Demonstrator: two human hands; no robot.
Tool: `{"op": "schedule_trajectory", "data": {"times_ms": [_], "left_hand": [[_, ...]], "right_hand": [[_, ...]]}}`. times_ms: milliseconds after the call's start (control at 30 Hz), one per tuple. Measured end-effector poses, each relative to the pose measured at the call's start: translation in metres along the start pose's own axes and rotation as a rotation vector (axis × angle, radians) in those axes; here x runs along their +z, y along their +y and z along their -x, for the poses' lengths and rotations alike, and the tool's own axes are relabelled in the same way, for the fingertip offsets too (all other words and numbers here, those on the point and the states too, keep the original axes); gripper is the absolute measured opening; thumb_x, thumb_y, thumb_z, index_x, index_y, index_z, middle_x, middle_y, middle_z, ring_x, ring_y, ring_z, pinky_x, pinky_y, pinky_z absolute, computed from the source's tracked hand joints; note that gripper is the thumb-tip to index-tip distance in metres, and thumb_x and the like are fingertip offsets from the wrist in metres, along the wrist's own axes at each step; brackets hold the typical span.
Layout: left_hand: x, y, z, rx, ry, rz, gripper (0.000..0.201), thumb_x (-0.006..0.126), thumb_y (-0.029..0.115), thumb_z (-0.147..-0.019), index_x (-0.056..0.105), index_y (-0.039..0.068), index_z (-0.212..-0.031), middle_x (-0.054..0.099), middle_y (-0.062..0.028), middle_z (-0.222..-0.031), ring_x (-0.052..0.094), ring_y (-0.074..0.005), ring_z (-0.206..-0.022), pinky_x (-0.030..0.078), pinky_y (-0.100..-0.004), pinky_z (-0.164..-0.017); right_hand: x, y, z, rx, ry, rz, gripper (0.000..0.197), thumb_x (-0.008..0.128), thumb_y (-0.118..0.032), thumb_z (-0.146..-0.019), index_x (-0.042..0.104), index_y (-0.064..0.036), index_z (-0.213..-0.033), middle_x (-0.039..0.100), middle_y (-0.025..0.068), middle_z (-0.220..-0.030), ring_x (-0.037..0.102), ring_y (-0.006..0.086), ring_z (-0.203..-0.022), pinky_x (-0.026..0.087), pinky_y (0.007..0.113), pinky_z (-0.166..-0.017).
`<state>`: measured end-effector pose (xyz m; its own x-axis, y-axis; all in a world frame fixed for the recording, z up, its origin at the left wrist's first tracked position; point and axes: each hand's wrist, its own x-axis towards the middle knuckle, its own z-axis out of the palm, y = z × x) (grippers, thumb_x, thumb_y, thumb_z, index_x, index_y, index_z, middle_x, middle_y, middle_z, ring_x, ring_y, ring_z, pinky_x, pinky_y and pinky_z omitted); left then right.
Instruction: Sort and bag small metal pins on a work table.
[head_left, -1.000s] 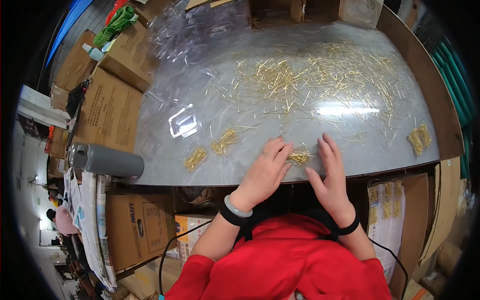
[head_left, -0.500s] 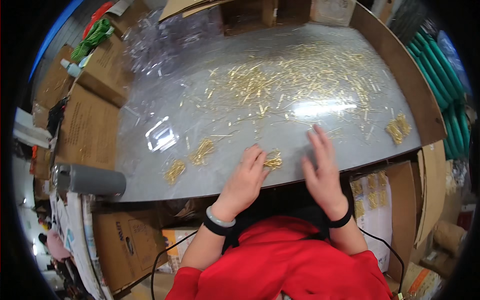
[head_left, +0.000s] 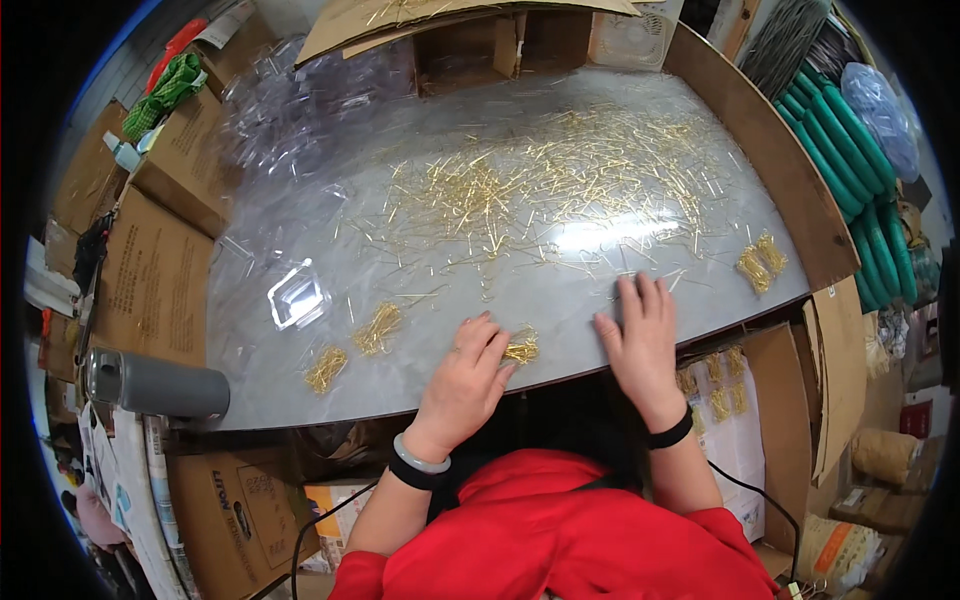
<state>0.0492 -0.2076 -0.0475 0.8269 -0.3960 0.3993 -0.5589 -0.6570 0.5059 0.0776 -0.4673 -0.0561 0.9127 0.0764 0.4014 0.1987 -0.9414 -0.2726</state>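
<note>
"Where's the gold wire bunch?"

"On the counter, by the left hand's bent fingers. Can't see if they grip it."

"And the right hand?"

"Thumb wide apart, nothing seen inside. Looks like bunching time; next needs gentle pinching."

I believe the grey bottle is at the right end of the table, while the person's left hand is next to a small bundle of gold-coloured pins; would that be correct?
Not quite: the head view shows the grey bottle at the left end of the table, not the right. The left hand is indeed next to a small bundle of gold-coloured pins.
</note>
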Motion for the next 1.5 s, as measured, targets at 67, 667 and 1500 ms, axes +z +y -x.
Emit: {"op": "schedule_trajectory", "data": {"times_ms": [67,667,1500], "left_hand": [[0.0,0.0,0.001,-0.002,0.0,0.005,0.039,0.069,0.007,-0.089,0.059,-0.002,-0.126,0.055,-0.0201,-0.13,0.05,-0.0425,-0.131,0.045,-0.0469,-0.107],[0.001,-0.005,0.004,0.06,0.002,0.064,0.031,0.07,0.006,-0.088,0.065,0.002,-0.118,0.059,-0.0172,-0.123,0.054,-0.0397,-0.128,0.04,-0.0533,-0.114],[0.001,-0.002,0.001,-0.016,0.03,-0.058,0.071,0.075,0.021,-0.082,0.047,-0.009,-0.139,0.048,-0.0253,-0.141,0.042,-0.0418,-0.137,0.03,-0.0519,-0.119]], "right_hand": [[0.004,-0.023,0.003,-0.065,0.011,-0.076,0.046,0.067,-0.019,-0.092,0.055,-0.0008,-0.133,0.05,0.0268,-0.136,0.04,0.05,-0.133,0.033,0.056,-0.114],[-0.003,-0.024,0.014,-0.133,-0.071,-0.16,0.053,0.06,-0.017,-0.098,0.043,0.0076,-0.141,0.045,0.0305,-0.144,0.041,0.05,-0.135,0.032,0.055,-0.115],[-0.021,-0.063,-0.051,-0.508,-0.514,-0.291,0.032,0.065,0.003,-0.083,0.065,-0.0063,-0.114,0.06,0.0144,-0.106,0.059,0.0367,-0.103,0.05,0.044,-0.09]]}}
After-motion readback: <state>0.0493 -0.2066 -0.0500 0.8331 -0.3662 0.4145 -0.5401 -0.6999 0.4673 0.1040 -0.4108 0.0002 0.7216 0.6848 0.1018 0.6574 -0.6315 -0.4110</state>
